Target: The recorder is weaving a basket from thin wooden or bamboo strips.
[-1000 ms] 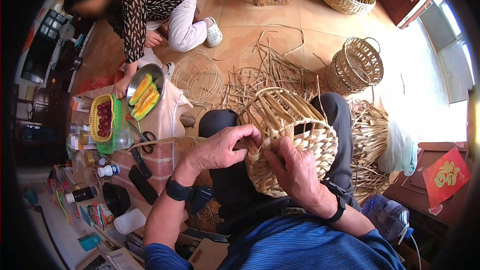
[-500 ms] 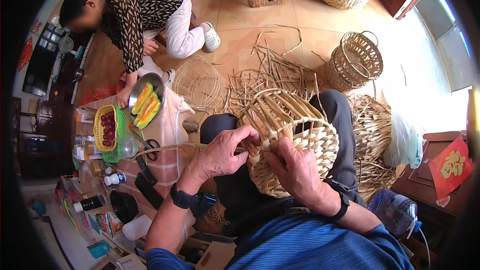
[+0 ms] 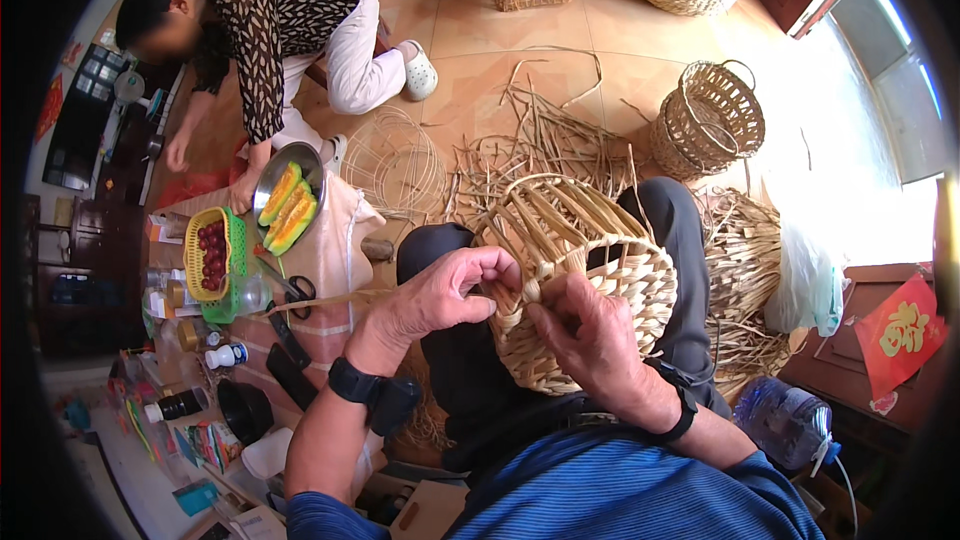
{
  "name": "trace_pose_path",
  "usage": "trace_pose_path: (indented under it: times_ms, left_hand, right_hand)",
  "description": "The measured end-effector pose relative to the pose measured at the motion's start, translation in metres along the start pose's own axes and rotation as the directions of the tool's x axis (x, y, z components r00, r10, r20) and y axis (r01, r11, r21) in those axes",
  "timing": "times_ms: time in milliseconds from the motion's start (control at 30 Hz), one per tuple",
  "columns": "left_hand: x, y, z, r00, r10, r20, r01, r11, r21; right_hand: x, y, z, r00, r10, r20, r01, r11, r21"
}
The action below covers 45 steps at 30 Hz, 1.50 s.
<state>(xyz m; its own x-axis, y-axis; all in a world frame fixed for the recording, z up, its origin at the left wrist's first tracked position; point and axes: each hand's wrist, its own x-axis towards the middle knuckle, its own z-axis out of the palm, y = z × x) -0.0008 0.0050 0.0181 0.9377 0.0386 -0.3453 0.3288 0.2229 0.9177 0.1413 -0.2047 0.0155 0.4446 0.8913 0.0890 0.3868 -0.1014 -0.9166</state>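
A half-woven straw basket rests tilted on my lap between my knees, its long stakes bent over a round wire frame. Curled at its left edge, my left hand is closed on a straw strand, whose tail trails left over the table. My right hand pinches the woven band right beside it, thumb and forefinger pressed against the plaiting. The fingertips of both hands partly hide the spot they work on.
At the left, a cloth-covered table carries scissors, a yellow basket of red fruit and a metal bowl with melon slices. A person leans there. Loose straw, a wire frame and a finished basket lie ahead.
My left hand has shifted slightly, with its thumb and forefinger a little wider apart. The other person's far arm has reached down to the left. The basket stays nearly in place.
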Motion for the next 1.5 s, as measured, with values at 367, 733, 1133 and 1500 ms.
trace_pose_path:
  times_ms: [367, 733, 1133, 1500]
  left_hand:
    - [-0.012, -0.008, 0.009, 0.992, -0.009, -0.123, -0.008, 0.991, -0.134]
    - [0.01, -0.021, 0.015, 0.994, 0.055, -0.092, -0.066, 0.991, -0.115]
    - [0.012, -0.029, 0.003, 0.997, 0.061, -0.046, -0.071, 0.963, -0.26]
    - [-0.004, -0.02, -0.009, 0.999, 0.026, -0.035, -0.032, 0.983, -0.179]
  right_hand:
    - [0.004, -0.007, -0.019, 0.897, -0.331, 0.293, 0.431, 0.805, -0.409]
    - [0.012, 0.004, -0.028, 0.826, -0.413, 0.384, 0.556, 0.709, -0.433]
    - [0.022, -0.003, -0.016, 0.927, -0.348, 0.135, 0.373, 0.842, -0.389]
    - [0.015, 0.005, 0.008, 0.916, -0.399, 0.032, 0.383, 0.851, -0.36]
